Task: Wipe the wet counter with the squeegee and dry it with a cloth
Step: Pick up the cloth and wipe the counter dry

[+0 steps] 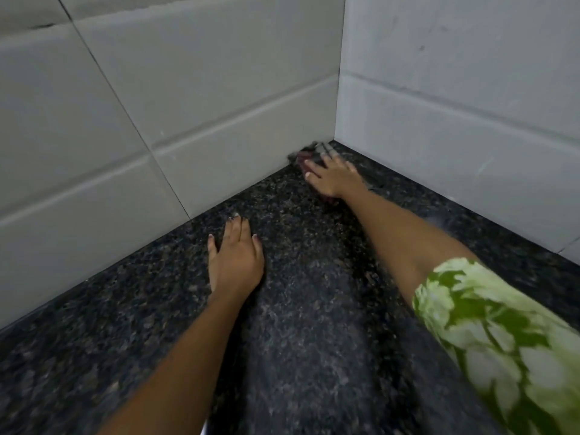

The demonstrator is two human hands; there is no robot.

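Cloth (306,158), bunched in the counter (314,324) corner at one o'clock under the right hand's (334,177) flat spread fingers, should be pressed into the wall joint, while the left hand (235,255) braces, fingers straight, at eleven o'clock.

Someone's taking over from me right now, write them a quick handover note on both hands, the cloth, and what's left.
Left hand: flat on the dark granite counter, fingers straight, holding nothing.
Right hand: pressing the reddish cloth into the far corner where the two tiled walls meet.
Squeegee: not in view.
Done: apparently on the drying step, at the corner.
Left: dry the rest of the counter; the blurred picture does not show how wet it is.
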